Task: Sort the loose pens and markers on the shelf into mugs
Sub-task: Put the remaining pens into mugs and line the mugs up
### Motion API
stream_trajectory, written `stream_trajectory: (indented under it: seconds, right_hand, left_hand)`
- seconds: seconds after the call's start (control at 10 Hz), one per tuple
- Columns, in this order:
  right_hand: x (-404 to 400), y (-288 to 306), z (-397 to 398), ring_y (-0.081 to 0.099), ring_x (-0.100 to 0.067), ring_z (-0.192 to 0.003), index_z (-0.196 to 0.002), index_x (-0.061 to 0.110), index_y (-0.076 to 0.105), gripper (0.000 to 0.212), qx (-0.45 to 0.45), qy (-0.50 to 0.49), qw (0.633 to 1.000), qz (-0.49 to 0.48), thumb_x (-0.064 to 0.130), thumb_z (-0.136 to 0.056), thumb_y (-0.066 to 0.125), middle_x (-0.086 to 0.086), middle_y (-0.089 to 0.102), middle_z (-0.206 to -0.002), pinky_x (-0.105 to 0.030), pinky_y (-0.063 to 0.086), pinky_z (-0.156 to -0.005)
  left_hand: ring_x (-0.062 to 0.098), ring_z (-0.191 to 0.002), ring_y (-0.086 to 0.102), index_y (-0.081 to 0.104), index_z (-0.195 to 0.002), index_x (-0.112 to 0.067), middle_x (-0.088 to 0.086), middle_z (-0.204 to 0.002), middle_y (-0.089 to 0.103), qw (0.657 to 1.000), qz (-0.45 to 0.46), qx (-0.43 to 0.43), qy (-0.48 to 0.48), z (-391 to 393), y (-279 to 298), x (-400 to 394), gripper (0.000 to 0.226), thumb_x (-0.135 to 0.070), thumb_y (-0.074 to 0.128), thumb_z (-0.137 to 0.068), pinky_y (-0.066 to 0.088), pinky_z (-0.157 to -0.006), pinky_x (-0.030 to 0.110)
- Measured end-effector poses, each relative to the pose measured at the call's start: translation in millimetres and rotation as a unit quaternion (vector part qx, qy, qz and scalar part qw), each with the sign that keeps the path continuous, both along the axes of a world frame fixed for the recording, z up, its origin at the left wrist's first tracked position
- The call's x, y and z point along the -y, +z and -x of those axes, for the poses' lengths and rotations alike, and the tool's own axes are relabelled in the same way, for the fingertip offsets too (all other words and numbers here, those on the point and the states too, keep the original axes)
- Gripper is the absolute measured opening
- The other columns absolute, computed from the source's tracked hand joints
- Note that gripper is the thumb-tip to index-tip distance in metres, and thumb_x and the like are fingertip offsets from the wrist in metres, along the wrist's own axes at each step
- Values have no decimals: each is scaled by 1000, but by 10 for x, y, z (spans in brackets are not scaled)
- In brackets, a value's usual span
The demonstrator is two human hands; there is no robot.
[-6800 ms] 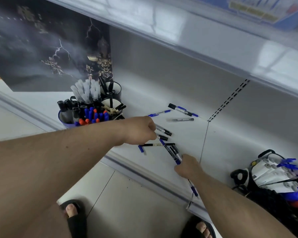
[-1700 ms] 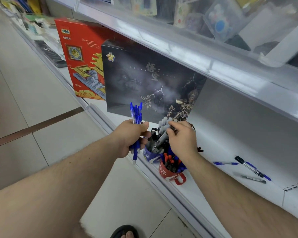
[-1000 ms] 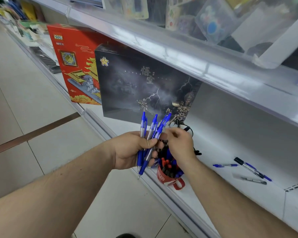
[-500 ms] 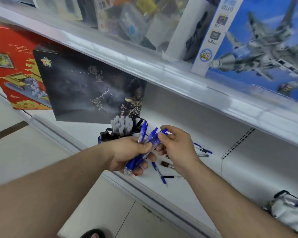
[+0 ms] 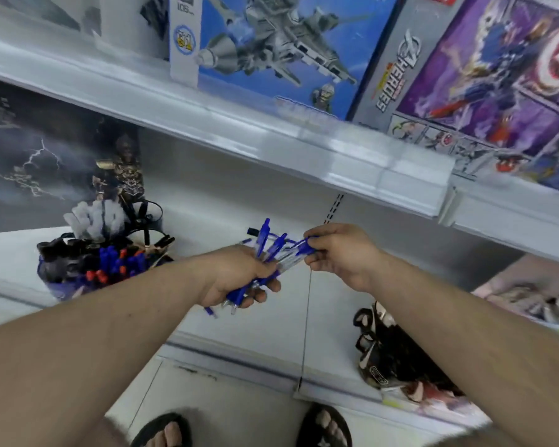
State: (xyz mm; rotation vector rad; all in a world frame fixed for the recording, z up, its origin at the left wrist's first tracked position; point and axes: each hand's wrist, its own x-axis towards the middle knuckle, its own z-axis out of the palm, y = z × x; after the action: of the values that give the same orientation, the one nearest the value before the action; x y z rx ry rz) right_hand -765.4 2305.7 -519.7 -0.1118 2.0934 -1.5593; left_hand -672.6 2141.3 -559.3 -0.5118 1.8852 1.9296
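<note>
My left hand [image 5: 236, 279] grips a bunch of blue pens [image 5: 267, 253] above the shelf [image 5: 271, 324], caps fanning up and right; my right hand [image 5: 339, 253] pinches one pen's top end.

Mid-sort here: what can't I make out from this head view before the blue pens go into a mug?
- Blue pens: exact count unclear; the left hand wraps their barrels, and motion blur smears them.
- Loose pens on the shelf: both hands hide most; only a dark cap shows behind.
- Mugs: how many, and their free room, hidden by packed markers and blur.
- Black bag: contents covered by the right forearm.
</note>
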Motion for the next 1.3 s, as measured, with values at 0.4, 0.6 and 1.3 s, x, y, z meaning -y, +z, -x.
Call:
stream_trajectory:
  seconds: [0.4, 0.6, 1.3]
  right_hand:
    - [-1562, -76, 978, 48, -11, -46, -83, -3, 54, 20, -92, -291, 946, -106, -1, -99, 41, -6, 50, -74, -21, 47, -51]
    - [-2175, -347, 1271, 60, -33, -112, -126, 1, 61, 38, -182, -293, 887, -308, 24, -99, 48, -19, 63, -124, -36, 47, -91]
    - [-2278, -1407, 1786, 63, -29, -73, -81, 7, 65, 25, -195, -101, 836, -503, -6, -83, 45, -12, 67, -82, -34, 56, -64]
  left_hand:
    - [12, -56, 44, 61, -114, -11, 3, -81, 59, 999, 32, -9, 35, 792, -142, -737, 21, -20, 48, -101, 35, -41, 19]
    - [11, -55, 37, 62, -110, -14, 2, -79, 54, 1000, 7, -22, 1, 1047, -174, -1291, 18, -19, 49, -100, 33, -42, 19]
    - [9, -46, 31, 65, -106, -18, -1, -74, 51, 998, 33, -2, -51, 1342, -462, -1694, 18, -24, 49, -101, 28, -44, 21]
